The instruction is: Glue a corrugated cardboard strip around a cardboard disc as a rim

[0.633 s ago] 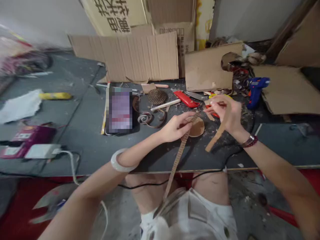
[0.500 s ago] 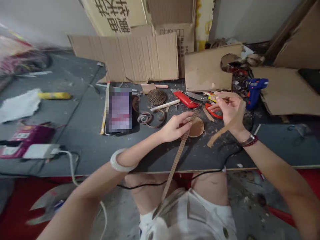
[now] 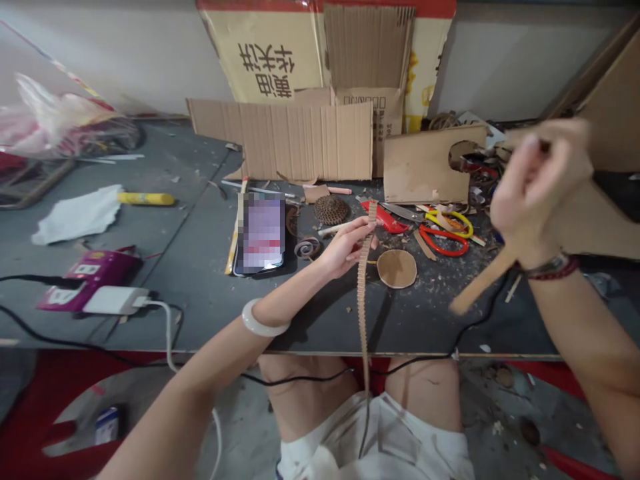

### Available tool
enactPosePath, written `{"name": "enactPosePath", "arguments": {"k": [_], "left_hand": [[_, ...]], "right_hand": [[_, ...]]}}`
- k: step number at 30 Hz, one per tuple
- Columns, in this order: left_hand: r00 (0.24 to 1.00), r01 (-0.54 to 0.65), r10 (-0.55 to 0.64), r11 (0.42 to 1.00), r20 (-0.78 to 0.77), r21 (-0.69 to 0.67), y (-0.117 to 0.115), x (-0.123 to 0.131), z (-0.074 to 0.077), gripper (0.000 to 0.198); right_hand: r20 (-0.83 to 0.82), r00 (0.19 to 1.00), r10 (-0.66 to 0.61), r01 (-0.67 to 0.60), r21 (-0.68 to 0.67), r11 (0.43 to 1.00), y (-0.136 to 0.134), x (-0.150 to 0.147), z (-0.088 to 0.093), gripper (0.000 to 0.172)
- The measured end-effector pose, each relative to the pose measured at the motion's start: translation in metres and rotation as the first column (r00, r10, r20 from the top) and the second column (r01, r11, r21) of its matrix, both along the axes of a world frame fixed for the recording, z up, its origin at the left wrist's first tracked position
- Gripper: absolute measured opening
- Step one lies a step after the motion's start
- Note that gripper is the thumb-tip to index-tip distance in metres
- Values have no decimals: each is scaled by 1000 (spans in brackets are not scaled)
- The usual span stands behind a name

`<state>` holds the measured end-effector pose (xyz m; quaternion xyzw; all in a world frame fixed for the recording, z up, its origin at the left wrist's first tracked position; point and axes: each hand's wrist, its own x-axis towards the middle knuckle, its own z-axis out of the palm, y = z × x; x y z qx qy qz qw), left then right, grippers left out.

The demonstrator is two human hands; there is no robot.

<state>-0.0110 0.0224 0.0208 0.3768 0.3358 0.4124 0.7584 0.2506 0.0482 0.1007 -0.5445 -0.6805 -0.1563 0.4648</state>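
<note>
My left hand (image 3: 345, 248) pinches the upper end of a long ribbed cardboard strip (image 3: 362, 300) that hangs down over the table edge to my lap. My right hand (image 3: 537, 187) is raised at the right, blurred, closed on a smooth paper strip (image 3: 480, 283) that trails down and to the left. A round cardboard disc (image 3: 397, 268) lies on the dark table (image 3: 200, 267) between my hands. Behind it are red scissors (image 3: 443, 241) and yellow scissors (image 3: 450, 220).
A phone (image 3: 261, 233) lies left of my left hand, with a cardboard coil (image 3: 307, 248) and a round woven piece (image 3: 331, 210) near it. A red cutter (image 3: 385, 217), cardboard sheets (image 3: 300, 140), a white charger (image 3: 113, 300) and a purple box (image 3: 90, 270) also sit on the table.
My right hand rose up and to the right, pulling the smooth strip away. My left hand lifted the ribbed strip off the disc. The view tilted up.
</note>
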Motion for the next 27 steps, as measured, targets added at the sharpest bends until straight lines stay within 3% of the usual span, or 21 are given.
{"name": "enactPosePath", "arguments": {"k": [1, 2, 3, 4, 7, 11, 16, 20, 22, 27], "left_hand": [[999, -28, 30, 999, 33, -34, 1, 0, 1, 10], [995, -61, 66, 996, 72, -67, 3, -1, 2, 10], [988, -94, 106, 990, 115, -103, 4, -1, 3, 12], [976, -124, 147, 982, 159, -144, 6, -2, 4, 15], [925, -170, 245, 950, 290, -262, 10, -6, 5, 26], [847, -198, 333, 921, 414, -335, 14, -11, 7, 33], [788, -202, 392, 893, 474, -403, 15, -12, 8, 31], [756, -215, 437, 869, 488, -446, 16, -14, 11, 28], [746, -211, 432, 875, 506, -436, 17, -17, 12, 29], [749, -208, 385, 910, 539, -360, 21, -27, 12, 28]], "right_hand": [[136, 985, -105, 122, -126, 985, 12, 2, 8, 45], [253, 953, -165, 238, -295, 925, 20, 3, 15, 50], [370, 912, -177, 337, -430, 838, 25, 3, 19, 54], [453, 878, -157, 382, -464, 799, 25, 0, 20, 54], [466, 884, 44, 238, -528, 815, 8, -16, 10, 40], [359, 866, 349, 29, -732, 680, -15, -34, -22, 29], [223, 927, 301, -72, -682, 728, -17, -32, -45, 33], [26, 898, 438, -242, -802, 545, -31, -35, -50, 23], [-29, 895, 445, -279, -816, 506, -38, -39, -55, 24], [83, 901, 427, -192, -805, 562, -41, -46, -75, 31]]}}
